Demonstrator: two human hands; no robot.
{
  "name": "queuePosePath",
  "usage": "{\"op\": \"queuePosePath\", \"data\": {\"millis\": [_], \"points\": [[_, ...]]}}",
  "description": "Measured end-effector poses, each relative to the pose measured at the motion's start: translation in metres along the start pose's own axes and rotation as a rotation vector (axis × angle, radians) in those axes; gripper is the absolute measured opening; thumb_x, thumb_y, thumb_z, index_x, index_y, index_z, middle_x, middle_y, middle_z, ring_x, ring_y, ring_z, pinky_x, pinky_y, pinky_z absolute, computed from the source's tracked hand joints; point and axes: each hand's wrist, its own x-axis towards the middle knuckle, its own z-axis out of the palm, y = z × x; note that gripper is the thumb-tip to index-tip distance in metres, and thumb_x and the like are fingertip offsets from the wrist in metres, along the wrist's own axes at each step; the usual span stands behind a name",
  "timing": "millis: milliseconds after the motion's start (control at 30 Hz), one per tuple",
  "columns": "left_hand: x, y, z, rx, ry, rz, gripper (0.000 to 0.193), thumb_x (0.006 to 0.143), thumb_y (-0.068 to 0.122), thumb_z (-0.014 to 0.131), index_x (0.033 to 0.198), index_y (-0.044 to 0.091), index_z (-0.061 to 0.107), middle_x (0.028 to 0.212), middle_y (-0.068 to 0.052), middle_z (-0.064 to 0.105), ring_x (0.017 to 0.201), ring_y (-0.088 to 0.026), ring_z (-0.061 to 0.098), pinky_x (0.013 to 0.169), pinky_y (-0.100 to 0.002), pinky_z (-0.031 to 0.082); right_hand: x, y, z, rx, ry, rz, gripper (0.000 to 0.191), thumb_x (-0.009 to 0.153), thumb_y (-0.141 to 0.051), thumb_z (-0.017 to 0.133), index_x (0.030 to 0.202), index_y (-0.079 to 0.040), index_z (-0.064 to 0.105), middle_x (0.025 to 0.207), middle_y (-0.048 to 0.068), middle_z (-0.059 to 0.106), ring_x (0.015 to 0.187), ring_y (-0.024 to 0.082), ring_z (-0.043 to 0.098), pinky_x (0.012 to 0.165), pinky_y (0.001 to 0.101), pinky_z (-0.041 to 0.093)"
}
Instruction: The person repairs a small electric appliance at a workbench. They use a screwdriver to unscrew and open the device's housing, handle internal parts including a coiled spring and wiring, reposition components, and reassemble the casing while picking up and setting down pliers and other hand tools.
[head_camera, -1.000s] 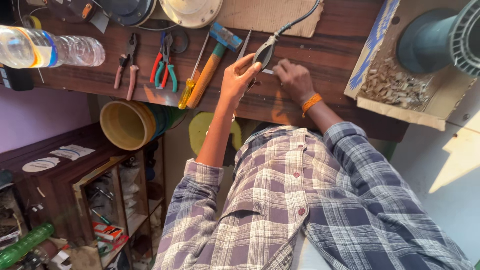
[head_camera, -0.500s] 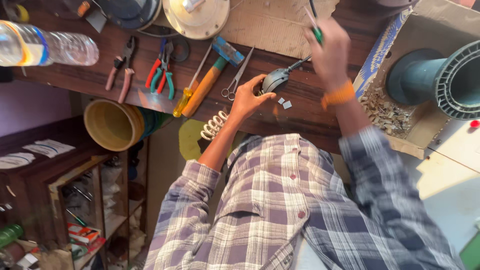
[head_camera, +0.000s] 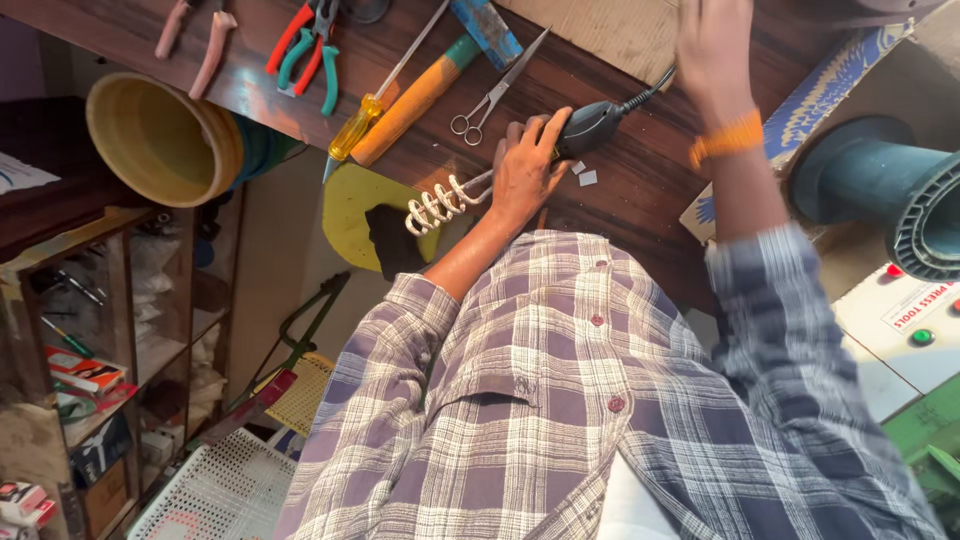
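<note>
My left hand (head_camera: 525, 170) grips an immersion heater at the near edge of the dark wooden workbench (head_camera: 640, 200). Its black handle (head_camera: 592, 125) points right with a black cord running up from it. The pale metal coil (head_camera: 440, 205) sticks out left, past the bench edge. My right hand (head_camera: 715, 50), with an orange band at the wrist, is raised above the bench and blurred. Its fingers are cut off by the top of the frame, so whether it holds anything is hidden. Two small white pieces (head_camera: 583, 172) lie beside the handle.
Scissors (head_camera: 497, 90), a yellow-handled screwdriver (head_camera: 375, 100), an orange-handled hammer (head_camera: 420, 90) and red-and-green pliers (head_camera: 305, 50) lie on the bench to the left. A yellow bowl (head_camera: 160, 140) sits lower left. A teal spool (head_camera: 880, 190) and a button box (head_camera: 910, 320) stand right.
My left hand has taken the heater's handle and pulled it towards the near edge. My right hand has left the bench and lifted up and right.
</note>
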Motion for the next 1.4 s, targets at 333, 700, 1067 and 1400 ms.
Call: {"op": "queuePosePath", "data": {"millis": [333, 700, 1067, 1400], "points": [[-0.051, -0.034, 0.019, -0.092, 0.094, 0.040, 0.077, 0.078, 0.026, 0.088, 0.145, 0.017, 0.050, 0.090, -0.008, 0.070, 0.088, -0.029, 0.064, 0.073, -0.041, 0.054, -0.184, -0.120, 0.022, 0.340, -0.032, -0.038, 0.020, 0.092, -0.002, 0.076, 0.110, -0.003, 0.067, 0.099, 0.014, 0.066, 0.088, 0.028, 0.069, 0.078, 0.0391, 0.055], [-0.082, -0.055, 0.024, -0.242, 0.051, 0.144, 0.075, 0.081, 0.018, 0.084, 0.147, 0.020, 0.050, 0.105, -0.005, 0.073, 0.091, -0.032, 0.063, 0.079, -0.043, 0.054, -0.190, -0.154, 0.040, -0.124, -0.154, 0.088, 0.010, 0.096, -0.018, 0.069, 0.102, -0.011, 0.070, 0.084, 0.018, 0.069, 0.080, 0.043, 0.068, 0.066, 0.0534, 0.053], [-0.092, -0.086, 0.018, -0.396, -0.045, 0.138, 0.094, 0.086, 0.007, 0.080, 0.161, 0.029, 0.028, 0.098, -0.008, 0.072, 0.092, -0.034, 0.065, 0.081, -0.048, 0.053, -0.208, -0.172, 0.054, -0.307, -0.245, -0.054, 0.021, 0.110, -0.028, 0.058, 0.109, -0.007, 0.062, 0.092, 0.021, 0.070, 0.079, 0.046, 0.067, 0.065, 0.0572, 0.052], [-0.111, -0.092, 0.030, -0.314, -0.008, 0.206, 0.104, 0.084, 0.003, 0.079, 0.163, 0.034, 0.021, 0.103, -0.003, 0.070, 0.093, -0.034, 0.062, 0.080, -0.046, 0.054, -0.151, -0.117, 0.083, -0.320, -0.601, 0.233, 0.044, 0.097, -0.041, 0.066, 0.119, -0.002, 0.068, 0.108, 0.036, 0.062, 0.096, 0.056, 0.062, 0.081, 0.0616, 0.051]]}}
